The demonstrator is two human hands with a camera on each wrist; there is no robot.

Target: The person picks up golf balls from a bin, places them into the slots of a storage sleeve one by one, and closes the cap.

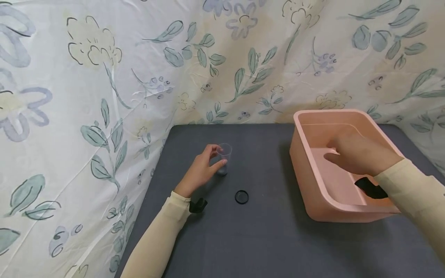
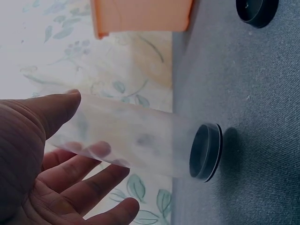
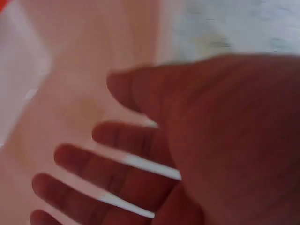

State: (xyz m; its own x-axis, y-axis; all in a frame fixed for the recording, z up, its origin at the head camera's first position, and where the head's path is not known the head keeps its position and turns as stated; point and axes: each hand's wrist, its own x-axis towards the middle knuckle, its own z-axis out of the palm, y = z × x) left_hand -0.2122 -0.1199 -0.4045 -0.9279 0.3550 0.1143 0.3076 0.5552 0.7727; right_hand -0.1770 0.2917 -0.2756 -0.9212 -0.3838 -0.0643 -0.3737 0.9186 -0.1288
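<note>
My left hand (image 1: 201, 170) is around a clear plastic tube (image 2: 140, 136) with a black cap at its lower end. The thumb lies on one side and the fingertips show through the far wall. The tube stands nearly upright, its black end right at the dark tabletop. Closer to me on the table lies a black ring-shaped cap (image 1: 241, 197). My right hand (image 1: 361, 153) is inside the pink bin (image 1: 309, 170), blurred by motion. In the right wrist view its fingers are spread, with nothing between them and the thumb.
The dark grey tabletop (image 1: 222, 239) carries the bin at its right side. A floral cloth (image 1: 208, 69) hangs behind the table and along its left edge. Black straps (image 1: 198, 205) are on the wrists.
</note>
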